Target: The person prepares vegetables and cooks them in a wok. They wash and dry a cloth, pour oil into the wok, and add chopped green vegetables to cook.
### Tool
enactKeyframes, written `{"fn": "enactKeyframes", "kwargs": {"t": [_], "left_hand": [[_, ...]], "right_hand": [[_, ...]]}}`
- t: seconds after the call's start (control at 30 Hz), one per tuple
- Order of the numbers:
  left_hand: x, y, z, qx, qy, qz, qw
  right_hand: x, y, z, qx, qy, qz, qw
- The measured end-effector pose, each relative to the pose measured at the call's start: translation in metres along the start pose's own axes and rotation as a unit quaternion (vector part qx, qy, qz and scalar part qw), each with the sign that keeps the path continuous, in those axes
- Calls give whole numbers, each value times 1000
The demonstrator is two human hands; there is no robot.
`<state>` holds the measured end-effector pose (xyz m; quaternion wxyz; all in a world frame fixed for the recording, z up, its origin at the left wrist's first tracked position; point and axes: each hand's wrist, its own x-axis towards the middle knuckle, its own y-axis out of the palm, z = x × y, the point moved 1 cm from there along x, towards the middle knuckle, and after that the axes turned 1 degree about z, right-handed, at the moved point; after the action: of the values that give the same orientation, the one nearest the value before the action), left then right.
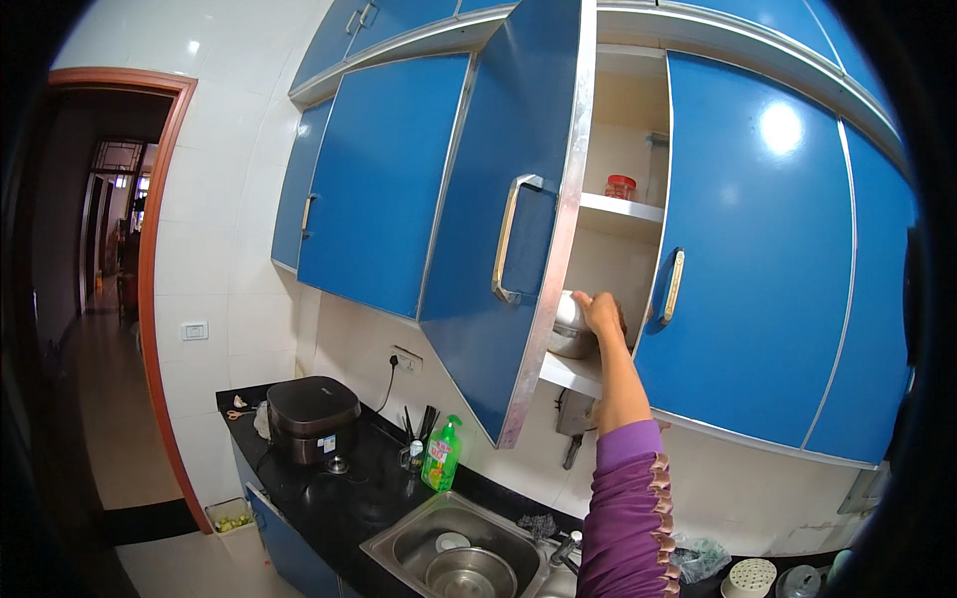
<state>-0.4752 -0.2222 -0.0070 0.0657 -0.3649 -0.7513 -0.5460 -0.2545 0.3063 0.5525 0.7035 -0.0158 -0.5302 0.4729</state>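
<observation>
My right hand (pixel 600 312), at the end of a purple sleeve, reaches into an open wall cupboard. Its thumb lies over the upper side of a shiny metal bowl (pixel 570 340), while the fingers curl at the right side, partly hidden. The bowl stands on the bottom shelf (pixel 572 374), seemingly with another metal vessel, and the open blue door (pixel 516 187) hides part of it. A small red-lidded jar (pixel 620 187) sits on the shelf above. My left hand is out of view.
The open door juts out left of my arm; a closed blue door (pixel 755 261) is to the right. Below are a steel sink (pixel 419 534) with a metal basin (pixel 471 574), a green soap bottle (pixel 442 456) and a dark rice cooker (pixel 312 418) on the black counter.
</observation>
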Motion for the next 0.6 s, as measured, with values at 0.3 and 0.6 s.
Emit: {"fn": "enactKeyframes", "kwargs": {"t": [0.3, 0.6], "left_hand": [[2, 54, 3, -204, -98, -412, 883], [19, 60, 17, -240, -230, -320, 887]], "right_hand": [[-64, -72, 43, 170, -115, -68, 976], [-257, -47, -61, 463, 83, 214, 856]]}}
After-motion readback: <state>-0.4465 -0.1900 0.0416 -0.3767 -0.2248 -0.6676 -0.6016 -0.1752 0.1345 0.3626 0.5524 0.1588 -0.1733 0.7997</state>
